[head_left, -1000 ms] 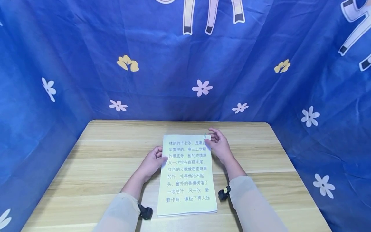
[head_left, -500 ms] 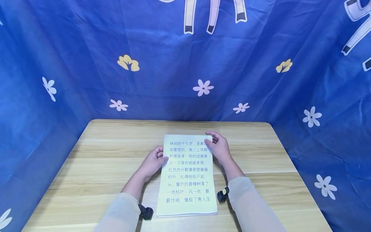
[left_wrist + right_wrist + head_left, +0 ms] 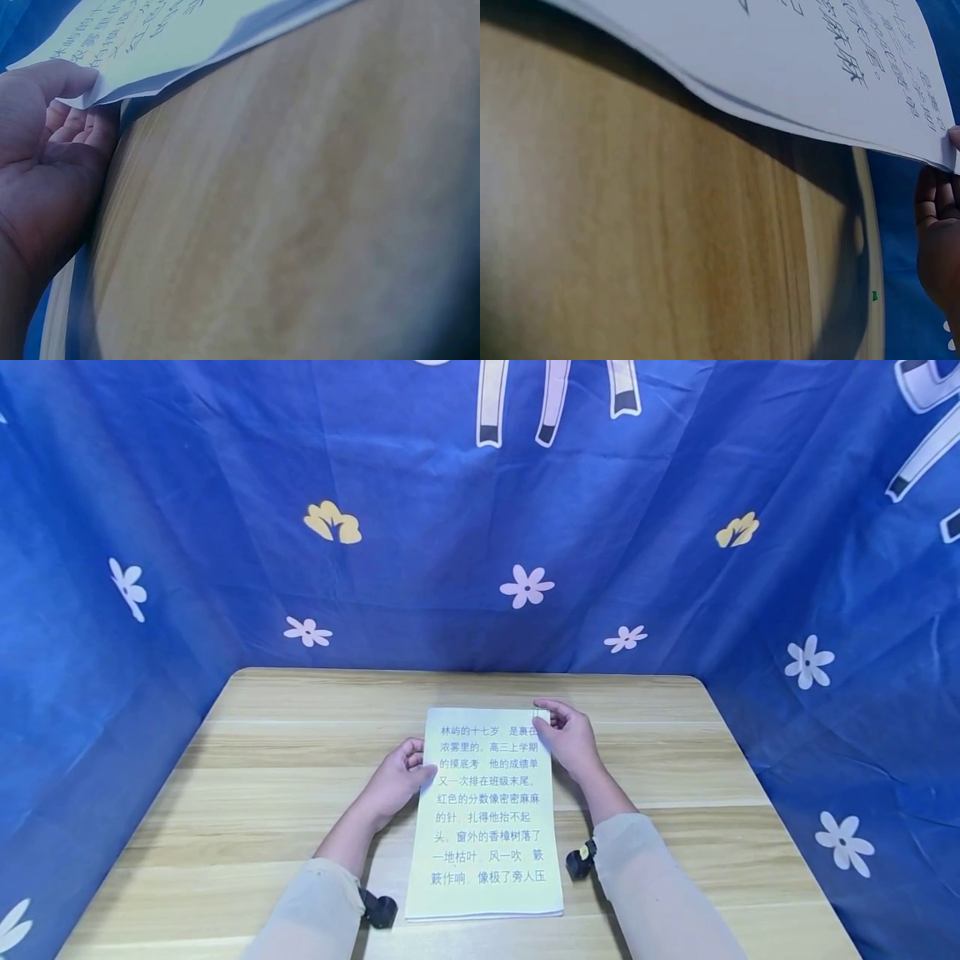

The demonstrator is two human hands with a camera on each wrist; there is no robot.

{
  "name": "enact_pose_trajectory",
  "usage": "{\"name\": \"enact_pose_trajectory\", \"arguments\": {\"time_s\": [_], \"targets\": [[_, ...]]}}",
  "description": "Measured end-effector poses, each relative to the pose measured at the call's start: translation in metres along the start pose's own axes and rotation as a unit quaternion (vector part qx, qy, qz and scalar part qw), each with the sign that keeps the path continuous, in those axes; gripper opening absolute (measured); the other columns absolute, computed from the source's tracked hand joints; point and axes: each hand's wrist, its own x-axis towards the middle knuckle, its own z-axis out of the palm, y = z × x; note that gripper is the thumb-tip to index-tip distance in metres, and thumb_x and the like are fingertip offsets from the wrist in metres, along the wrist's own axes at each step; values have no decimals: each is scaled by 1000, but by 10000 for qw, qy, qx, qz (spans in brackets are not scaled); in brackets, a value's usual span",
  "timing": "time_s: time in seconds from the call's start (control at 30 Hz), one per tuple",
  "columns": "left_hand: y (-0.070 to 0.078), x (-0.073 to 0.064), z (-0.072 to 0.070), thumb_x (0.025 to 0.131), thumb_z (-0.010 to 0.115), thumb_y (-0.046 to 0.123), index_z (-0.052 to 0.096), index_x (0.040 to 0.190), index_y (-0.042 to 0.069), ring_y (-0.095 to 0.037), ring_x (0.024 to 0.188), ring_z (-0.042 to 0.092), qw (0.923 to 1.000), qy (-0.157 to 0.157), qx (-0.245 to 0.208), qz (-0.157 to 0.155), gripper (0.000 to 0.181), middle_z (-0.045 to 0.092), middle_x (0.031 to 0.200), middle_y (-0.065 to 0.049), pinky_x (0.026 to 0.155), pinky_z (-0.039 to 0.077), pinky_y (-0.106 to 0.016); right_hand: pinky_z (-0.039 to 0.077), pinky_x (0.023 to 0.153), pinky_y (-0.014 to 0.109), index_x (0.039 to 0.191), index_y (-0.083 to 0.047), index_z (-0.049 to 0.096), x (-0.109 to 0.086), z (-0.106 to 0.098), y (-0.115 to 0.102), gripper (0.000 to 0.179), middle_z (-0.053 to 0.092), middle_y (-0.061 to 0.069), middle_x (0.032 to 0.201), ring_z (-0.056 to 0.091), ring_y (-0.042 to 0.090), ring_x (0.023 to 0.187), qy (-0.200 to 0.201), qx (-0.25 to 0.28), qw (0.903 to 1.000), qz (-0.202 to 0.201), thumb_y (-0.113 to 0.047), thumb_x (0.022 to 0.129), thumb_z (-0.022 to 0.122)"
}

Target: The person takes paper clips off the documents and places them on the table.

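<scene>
A thin stack of pale yellow printed sheets (image 3: 487,818) slopes up from the table in the head view, its far end raised. My left hand (image 3: 393,781) pinches its left edge, thumb (image 3: 71,79) on top and the other fingers curled beneath. At the upper right corner my right hand (image 3: 573,743) grips the sheets, thumb on the front and fingers behind. A small wire paper clip (image 3: 536,714) sits on the top edge by the right fingertips; it is faint and partly hidden. In the right wrist view the sheets (image 3: 780,75) bow above the table, and the right hand (image 3: 941,232) is cut off.
The wood-grain table (image 3: 285,727) has rounded far corners. Behind it and at both sides hangs a blue cloth (image 3: 420,610) printed with flowers and animal legs. Black wrist cameras (image 3: 378,910) are strapped below both hands.
The right index finger, stretched out past the corner a second ago, has drawn in over the top edge at the paper clip. The left hand keeps its hold; the head view shifts slightly.
</scene>
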Motion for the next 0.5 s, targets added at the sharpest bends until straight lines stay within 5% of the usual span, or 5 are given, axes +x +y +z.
{"name": "enact_pose_trajectory", "arguments": {"time_s": [0.5], "targets": [[-2,2,0,104,62,3,51,140,-1,-17,99,74,10000,37,-10,30,38,73,126,-19,87,63,-23,55,80,12,132,-6,75,12,-30,9,35,76,-2,103,65,6,92,419,337,9985,-98,-11,97,80]]}}
